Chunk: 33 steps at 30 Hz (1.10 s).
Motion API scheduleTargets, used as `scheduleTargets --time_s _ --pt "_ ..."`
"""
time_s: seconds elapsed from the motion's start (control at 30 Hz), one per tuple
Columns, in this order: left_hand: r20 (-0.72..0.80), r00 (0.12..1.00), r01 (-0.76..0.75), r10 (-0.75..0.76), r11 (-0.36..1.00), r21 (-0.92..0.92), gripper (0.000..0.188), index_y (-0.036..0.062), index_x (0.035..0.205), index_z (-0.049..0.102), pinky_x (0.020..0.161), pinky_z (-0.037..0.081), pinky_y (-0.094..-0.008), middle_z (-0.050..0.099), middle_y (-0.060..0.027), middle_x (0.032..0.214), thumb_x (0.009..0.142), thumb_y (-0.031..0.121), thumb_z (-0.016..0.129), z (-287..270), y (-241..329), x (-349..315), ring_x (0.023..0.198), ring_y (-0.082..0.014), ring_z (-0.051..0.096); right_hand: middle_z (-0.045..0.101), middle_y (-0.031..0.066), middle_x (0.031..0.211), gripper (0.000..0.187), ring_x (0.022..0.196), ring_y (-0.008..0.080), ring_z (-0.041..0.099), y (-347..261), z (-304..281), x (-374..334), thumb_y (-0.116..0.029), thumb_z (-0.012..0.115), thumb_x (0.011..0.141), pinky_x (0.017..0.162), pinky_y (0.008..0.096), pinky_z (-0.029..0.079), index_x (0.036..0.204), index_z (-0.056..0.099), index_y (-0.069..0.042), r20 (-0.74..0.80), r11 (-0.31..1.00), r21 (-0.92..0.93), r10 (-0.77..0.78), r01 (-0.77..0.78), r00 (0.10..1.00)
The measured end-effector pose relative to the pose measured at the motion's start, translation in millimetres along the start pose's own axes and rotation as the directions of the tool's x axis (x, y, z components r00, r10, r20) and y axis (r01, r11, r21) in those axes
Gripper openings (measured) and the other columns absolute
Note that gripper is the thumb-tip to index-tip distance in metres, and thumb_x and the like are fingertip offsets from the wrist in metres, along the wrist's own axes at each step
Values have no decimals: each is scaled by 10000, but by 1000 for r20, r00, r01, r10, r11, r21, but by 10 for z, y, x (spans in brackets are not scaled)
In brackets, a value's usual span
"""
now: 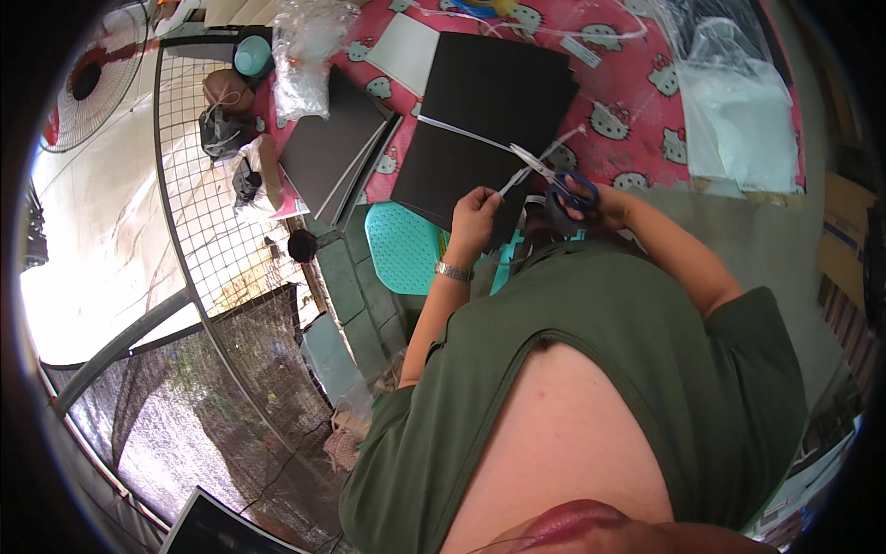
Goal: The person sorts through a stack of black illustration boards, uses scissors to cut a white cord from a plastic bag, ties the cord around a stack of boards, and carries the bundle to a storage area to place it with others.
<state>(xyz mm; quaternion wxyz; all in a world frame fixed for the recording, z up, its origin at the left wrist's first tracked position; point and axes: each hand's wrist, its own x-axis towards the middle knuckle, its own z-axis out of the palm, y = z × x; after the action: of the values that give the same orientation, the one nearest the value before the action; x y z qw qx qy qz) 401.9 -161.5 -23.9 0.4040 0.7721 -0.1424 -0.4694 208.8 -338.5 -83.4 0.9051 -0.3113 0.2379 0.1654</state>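
Note:
A stack of black sheets (pixel 489 88) lies on a pink tablecloth (pixel 604 88) printed with white cat faces. A white strap (pixel 459 130) runs across the stack, its loose ends near the right-hand edge. My left hand (pixel 474 222) is closed in a pinch on one strap end at the stack's near edge. In my right hand (pixel 602 209) I grip scissors (pixel 565 187) by their dark blue handles. The scissor blades point left and lie at the strap, apparently parted; whether they touch it I cannot tell.
More black sheets (pixel 328 138) lie to the left, near a clear plastic bag (pixel 309 60). Clear bags with white contents (pixel 741 120) sit at the right. Below the table edge is a turquoise stool (pixel 402 249). A wire grid (pixel 198 157) and a fan (pixel 92 78) stand far left.

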Motion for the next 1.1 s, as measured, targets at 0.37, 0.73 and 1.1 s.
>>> scheduleTargets --time_s 0.37,0.73,1.1 --pt "-351 916 -252 195 960 -124 165 21 990 618 712 396 -246 512 17 753 932 171 583 -1225 341 135 740 -91 478 671 194 890 401 848 372 652 -2281 558 2088 -425 595 812 755 467 509 974 641 -61 -86 -25 -989 -700 -144 709" --pt "-528 779 -623 337 501 -600 92 -19 1004 550 704 517 -258 611 -97 874 930 33 535 -2054 1516 1219 791 -187 625 613 38 774 423 740 138 603 -2087 1671 2011 -386 442 995 682 273 464 1195 566 -34 271 835 -431 -242 342 932" --pt "-312 536 -141 784 448 883 625 135 1379 457 1003 400 -479 392 -316 1382 870 485 552 -2368 2553 3333 1208 -441 477 602 108 1108 293 996 175 540 -2483 1129 728 -180 423 968 913 314 404 792 562 7 -77 198 -883 -956 425 284"
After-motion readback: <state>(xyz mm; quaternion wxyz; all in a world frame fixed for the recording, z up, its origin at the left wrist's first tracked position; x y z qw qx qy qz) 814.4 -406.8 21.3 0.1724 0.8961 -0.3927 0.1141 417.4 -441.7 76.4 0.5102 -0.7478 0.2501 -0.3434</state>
